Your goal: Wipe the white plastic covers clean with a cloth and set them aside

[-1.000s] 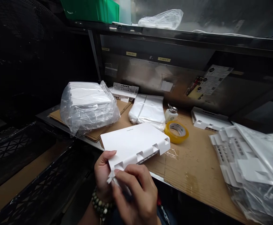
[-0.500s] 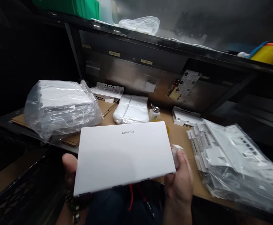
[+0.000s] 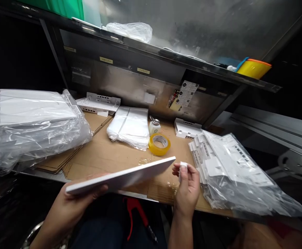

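My left hand (image 3: 71, 204) is closed around the left end of a flat white plastic cover (image 3: 130, 174). The cover is tilted, so I see mostly its long edge and a shaded face. Its far right corner reaches close to my right hand (image 3: 188, 188), which pinches a small wad of white cloth or tissue (image 3: 183, 164) between thumb and fingers. Cloth and cover look slightly apart. Beyond them, a roll of yellow tape (image 3: 159, 144) lies on the cardboard-covered bench (image 3: 96, 155).
Bagged white covers (image 3: 34, 110) are stacked at left; bagged white housings (image 3: 226, 166) lie at right. A pile of white bags (image 3: 130, 124) and a pump bottle (image 3: 154, 126) stand behind. Overhead runs a shelf (image 3: 161, 52). A red tool (image 3: 140, 212) shows below the bench edge.
The cover has turned from showing its printed face to nearly edge-on and moved left. My right hand has come away from it, holding the cloth. The view has shifted right.
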